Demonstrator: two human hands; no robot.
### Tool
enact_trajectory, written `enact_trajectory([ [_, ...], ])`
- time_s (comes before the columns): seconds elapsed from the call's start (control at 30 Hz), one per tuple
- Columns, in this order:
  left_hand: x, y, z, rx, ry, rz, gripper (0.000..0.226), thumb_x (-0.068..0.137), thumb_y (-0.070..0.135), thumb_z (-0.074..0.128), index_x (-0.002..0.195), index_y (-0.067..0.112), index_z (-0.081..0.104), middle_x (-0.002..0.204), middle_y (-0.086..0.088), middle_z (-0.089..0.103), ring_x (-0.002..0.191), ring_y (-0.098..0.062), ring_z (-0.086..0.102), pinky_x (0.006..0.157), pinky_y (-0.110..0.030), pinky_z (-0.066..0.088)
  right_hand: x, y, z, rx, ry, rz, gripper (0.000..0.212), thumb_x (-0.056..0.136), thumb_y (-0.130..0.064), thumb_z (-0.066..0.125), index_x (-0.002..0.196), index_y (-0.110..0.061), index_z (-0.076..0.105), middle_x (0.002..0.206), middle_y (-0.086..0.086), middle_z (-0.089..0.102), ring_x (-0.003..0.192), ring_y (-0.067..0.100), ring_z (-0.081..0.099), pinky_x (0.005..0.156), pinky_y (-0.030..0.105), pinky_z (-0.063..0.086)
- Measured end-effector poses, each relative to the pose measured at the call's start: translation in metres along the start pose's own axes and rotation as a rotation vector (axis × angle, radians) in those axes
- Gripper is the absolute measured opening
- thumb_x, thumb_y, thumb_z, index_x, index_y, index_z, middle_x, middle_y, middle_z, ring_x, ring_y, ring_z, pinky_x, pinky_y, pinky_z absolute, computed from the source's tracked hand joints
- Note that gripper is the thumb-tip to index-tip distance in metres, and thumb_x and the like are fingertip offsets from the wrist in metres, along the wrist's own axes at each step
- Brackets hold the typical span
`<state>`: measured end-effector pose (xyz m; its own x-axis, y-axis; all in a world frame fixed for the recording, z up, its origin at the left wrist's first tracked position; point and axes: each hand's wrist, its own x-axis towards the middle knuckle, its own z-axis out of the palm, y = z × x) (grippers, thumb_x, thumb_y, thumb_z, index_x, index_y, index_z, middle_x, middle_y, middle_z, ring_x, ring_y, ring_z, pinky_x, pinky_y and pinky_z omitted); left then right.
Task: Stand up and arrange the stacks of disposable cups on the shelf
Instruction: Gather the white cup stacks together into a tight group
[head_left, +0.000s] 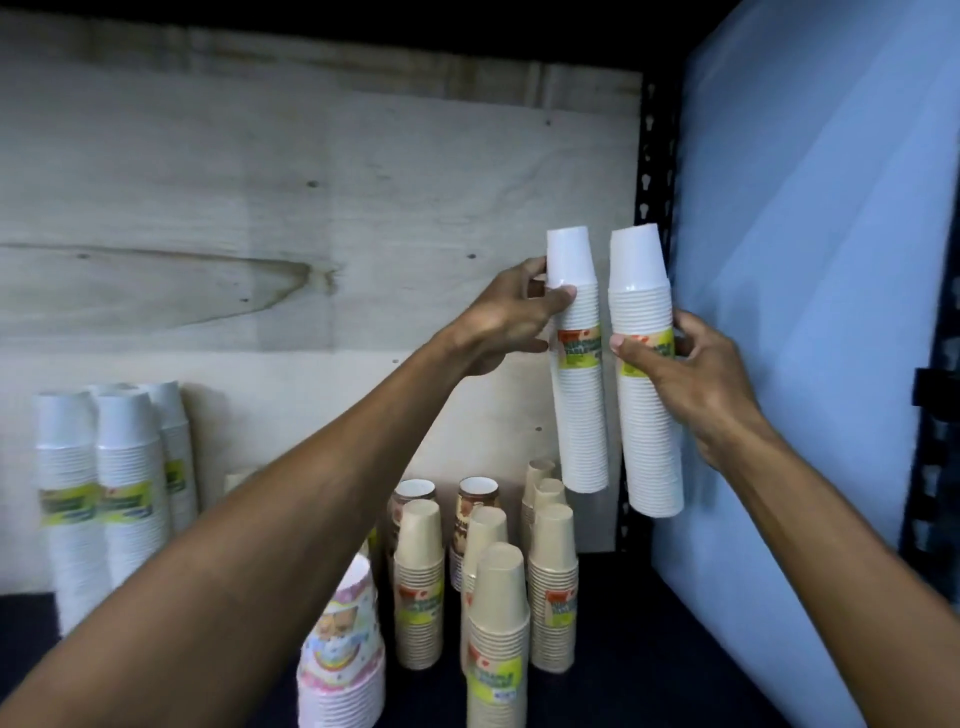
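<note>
At the far left, three stacks of white cups (124, 499) stand upright on the dark shelf (649, 649), close against the pale plywood back panel (260, 208), each with a green and yellow label around its middle. More to the right, near the front edge, there is a stack of cups with a colourful cartoon print (340, 649), partly hidden behind the left forearm. Next to it stands a group of beige paper cup stacks (498, 623), all upright and close together, and behind them two stacks with a brown pattern (475, 512) whose top cups have the mouth upward. Above this group, both hands hold stacks in the air, away from the shelf. The left hand (511, 322) grips the upper part of a tall white stack (579, 374), the thumb in front and the fingers curled behind it near the top cup. This stack hangs nearly upright, its bottom just above the beige stacks. Just beside it, with a narrow gap between, the right hand (691, 374) grips a second white stack (647, 384) at the height of its label, the thumb pressed on the front and the fingers around the right side. This one is close to the black perforated metal post (655, 156) of the shelf. At the far right a light blue sheet (821, 312) covers the side.
</note>
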<state>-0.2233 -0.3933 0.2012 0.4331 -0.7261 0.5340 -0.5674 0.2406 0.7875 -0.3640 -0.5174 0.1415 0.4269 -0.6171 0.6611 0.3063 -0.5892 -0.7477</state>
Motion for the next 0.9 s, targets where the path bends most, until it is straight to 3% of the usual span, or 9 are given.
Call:
enact_trajectory([
  [0.17,-0.030,0.033,-0.035,-0.002,0.025,0.068,0.045,0.101,0.020,0.051,0.145,0.016,0.041,0.123,-0.006,0.063,0.112,-0.022,0.063,0.089,-0.045,0.056,-0.006,-0.041,0.024,-0.017,-0.011,-0.030,0.044,0.079,-0.038,0.080,0.119,-0.027,0.066,0.098,-0.007,0.074,0.087,0.011,0.071,0.078,0.033,0.058],
  [0.37,-0.066,0.052,-0.085,0.022,0.062,0.062,0.048,0.101,0.024,0.051,0.147,0.017,0.039,0.126,-0.007,0.063,0.110,-0.021,0.065,0.088,-0.046,0.057,-0.020,-0.081,0.063,0.026,-0.051,-0.054,0.039,0.080,-0.038,0.079,0.114,-0.026,0.065,0.090,-0.014,0.070,0.080,0.002,0.066,0.068,0.022,0.052],
  [0.67,-0.134,0.051,-0.162,0.060,0.162,0.014,0.043,0.102,0.028,0.049,0.145,0.020,0.045,0.124,-0.005,0.066,0.108,-0.020,0.066,0.086,-0.044,0.058,-0.051,-0.115,0.147,0.033,-0.148,-0.028,0.047,0.071,-0.055,0.080,0.105,-0.024,0.068,0.091,-0.007,0.075,0.080,0.014,0.072,0.079,0.042,0.061],
  [0.9,-0.194,0.034,-0.225,0.095,0.251,-0.026,0.042,0.102,0.028,0.049,0.143,0.022,0.046,0.123,-0.005,0.067,0.108,-0.019,0.068,0.083,-0.039,0.060,-0.088,-0.130,0.222,0.039,-0.276,0.015,0.050,0.072,-0.060,0.076,0.106,-0.027,0.059,0.095,-0.009,0.071,0.083,0.015,0.071,0.082,0.042,0.060],
])
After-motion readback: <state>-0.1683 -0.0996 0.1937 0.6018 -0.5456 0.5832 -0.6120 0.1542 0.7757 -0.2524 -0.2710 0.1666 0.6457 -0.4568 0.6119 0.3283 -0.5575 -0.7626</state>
